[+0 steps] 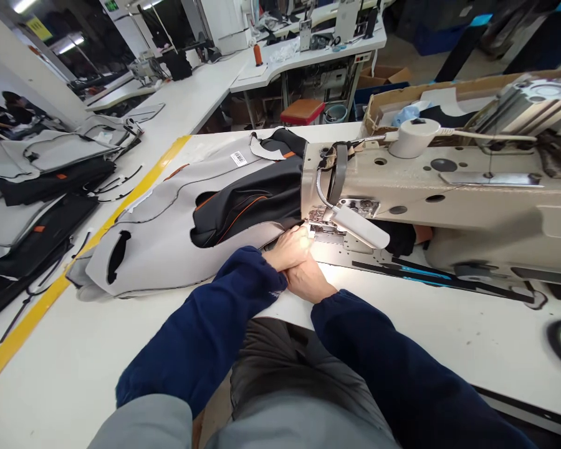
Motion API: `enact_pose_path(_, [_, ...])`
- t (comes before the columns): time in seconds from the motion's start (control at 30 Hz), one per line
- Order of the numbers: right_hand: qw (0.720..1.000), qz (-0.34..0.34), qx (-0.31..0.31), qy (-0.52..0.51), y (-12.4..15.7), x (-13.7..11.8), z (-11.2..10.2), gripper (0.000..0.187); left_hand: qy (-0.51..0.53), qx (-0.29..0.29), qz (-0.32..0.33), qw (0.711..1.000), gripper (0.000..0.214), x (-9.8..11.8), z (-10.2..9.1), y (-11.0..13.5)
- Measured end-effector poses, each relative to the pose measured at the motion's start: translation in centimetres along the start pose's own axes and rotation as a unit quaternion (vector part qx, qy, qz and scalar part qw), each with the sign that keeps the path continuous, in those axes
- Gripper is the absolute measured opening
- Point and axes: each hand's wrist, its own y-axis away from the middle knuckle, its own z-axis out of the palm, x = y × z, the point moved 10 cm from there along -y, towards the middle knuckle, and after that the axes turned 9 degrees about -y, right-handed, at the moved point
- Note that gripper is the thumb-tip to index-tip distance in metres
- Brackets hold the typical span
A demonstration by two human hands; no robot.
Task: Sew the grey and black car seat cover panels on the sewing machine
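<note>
A grey-backed seat cover (168, 240) with black panels and orange stitching lies wrong side up to the left of the sewing machine (477, 187). Its near right edge runs in by the needle area under the machine's head. My left hand (290, 247) is closed on that edge, fingertips close to the lit presser foot (318, 218). Against it, just below and to the right, my right hand (308, 278) is closed too; its fingers are partly covered by the left hand, and what they pinch is hidden.
A lamp (361, 227) hangs low beside the needle. More covers (42, 212) lie on the left, past a yellow tape line (135, 193). Behind the machine stands a cardboard box (378, 103). A red stool (302, 111) and another sewing table (303, 59) are farther back.
</note>
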Motion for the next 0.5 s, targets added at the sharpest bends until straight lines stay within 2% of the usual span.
enact_pose_path(0.07, [1.000, -0.006, 0.011, 0.009, 0.2, -0.2, -0.5, 0.041, -0.019, 0.032, 0.027, 0.999, 0.030, -0.2, -2.1, 2.3])
enact_pose_path(0.1, [1.000, -0.004, 0.023, 0.012, 0.2, -0.3, -0.9, 0.043, -0.035, 0.066, 0.024, 0.997, 0.030, -1.0, -3.4, 3.8])
enact_pose_path(0.17, [0.999, 0.015, 0.050, 0.013, 0.3, 0.0, -1.7, 0.049, -0.068, 0.129, -0.039, 0.989, 0.041, -4.3, -5.4, 7.0])
enact_pose_path(0.2, [0.998, 0.027, 0.059, 0.013, 0.4, 0.2, -2.0, 0.053, -0.076, 0.136, -0.088, 0.984, 0.050, -6.5, -5.7, 8.6])
enact_pose_path(0.27, [0.997, 0.033, 0.062, 0.016, 0.4, 0.4, -2.0, 0.055, -0.057, 0.072, -0.180, 0.979, 0.056, -11.0, -3.7, 11.5])
enact_pose_path(0.33, [0.997, 0.021, 0.062, 0.027, 0.3, 0.3, -1.6, 0.053, -0.011, -0.040, -0.246, 0.968, 0.048, -14.3, 0.2, 14.1])
enact_pose_path(0.4, [0.997, 0.014, 0.070, 0.036, 0.3, 0.3, -1.4, 0.051, 0.029, -0.110, -0.282, 0.953, 0.046, -15.9, 3.5, 16.1])
enact_pose_path(0.5, [0.996, 0.015, 0.079, 0.030, 0.8, 0.2, -1.4, 0.047, 0.055, -0.121, -0.313, 0.940, 0.046, -16.9, 6.0, 17.4])
